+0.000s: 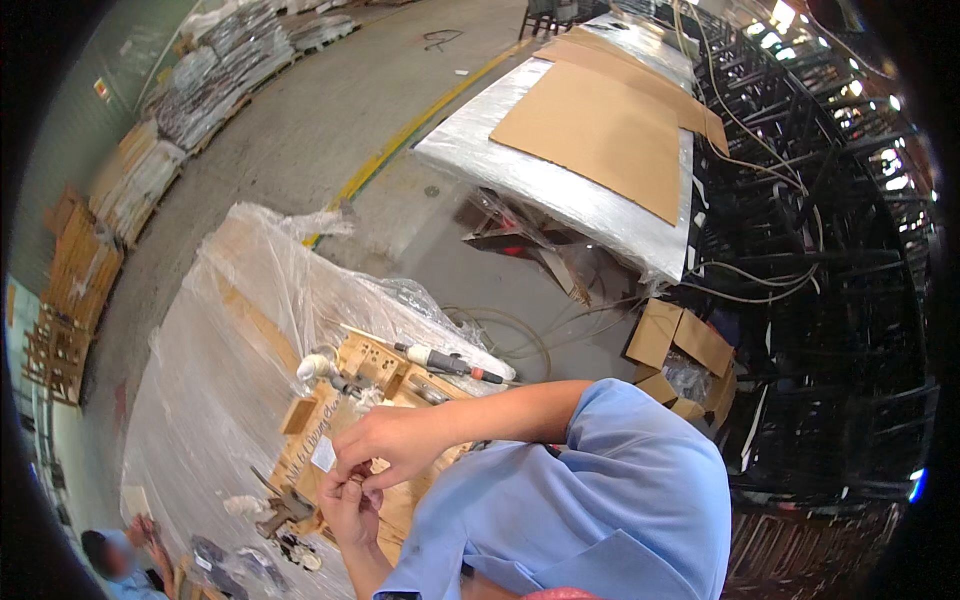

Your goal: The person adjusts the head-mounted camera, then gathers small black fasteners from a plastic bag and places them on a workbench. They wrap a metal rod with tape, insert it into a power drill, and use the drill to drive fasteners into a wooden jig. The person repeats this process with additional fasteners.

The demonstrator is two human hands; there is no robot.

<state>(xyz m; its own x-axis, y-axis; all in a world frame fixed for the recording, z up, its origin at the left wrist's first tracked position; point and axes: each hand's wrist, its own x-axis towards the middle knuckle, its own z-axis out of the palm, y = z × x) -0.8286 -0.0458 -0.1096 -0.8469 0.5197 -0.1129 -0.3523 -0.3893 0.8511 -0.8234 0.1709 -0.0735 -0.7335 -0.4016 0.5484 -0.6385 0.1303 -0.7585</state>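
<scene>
My two hands meet over a wooden board (313,425) at the lower middle. My right hand (385,440) reaches in from the right, its fingers bent down towards the left. Below it, my left hand (350,505) has thumb and fingers pinched together, close to the right fingertips. What lies between the fingertips is too small to make out. A small white flat piece (323,454) shows beside the right fingers; whether it is held, I cannot tell. Beyond the hands lies a grey handheld power tool (435,358) with an orange band. A brownish tool (287,508) rests left of my left hand.
Clear plastic film (230,340) covers the work surface. Farther off, cardboard (600,130) lies on a wrapped stack (465,145). An open carton (655,335) stands at right, near hoses and dark metal frames (830,340). Another person (120,560) is at lower left.
</scene>
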